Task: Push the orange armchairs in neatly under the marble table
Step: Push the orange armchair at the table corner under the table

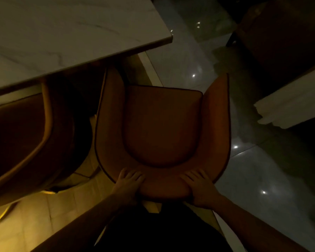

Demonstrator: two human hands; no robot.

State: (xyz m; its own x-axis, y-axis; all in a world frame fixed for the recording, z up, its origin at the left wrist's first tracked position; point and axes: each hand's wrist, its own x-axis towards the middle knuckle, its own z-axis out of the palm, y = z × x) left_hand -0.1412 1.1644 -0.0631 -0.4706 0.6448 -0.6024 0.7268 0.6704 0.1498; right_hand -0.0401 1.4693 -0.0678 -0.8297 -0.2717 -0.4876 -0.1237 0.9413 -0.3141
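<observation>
An orange armchair (162, 124) stands right below me, its open front facing the marble table (62, 33). Its left arm tip reaches just under the table's near edge, while the seat lies out in the open beside the table's corner. My left hand (129, 182) grips the top of the backrest on the left, fingers over the inner side and thumb behind. My right hand (200, 186) grips the backrest top on the right in the same way. A second orange armchair (25, 142) sits to the left, its front tucked under the table.
Glossy grey floor tiles (244, 179) spread to the right, with light spots on them. A pale ledge or slab (289, 106) juts in from the right edge. A dark piece of furniture (280, 33) fills the upper right. Yellowish lit floor (53, 215) lies at lower left.
</observation>
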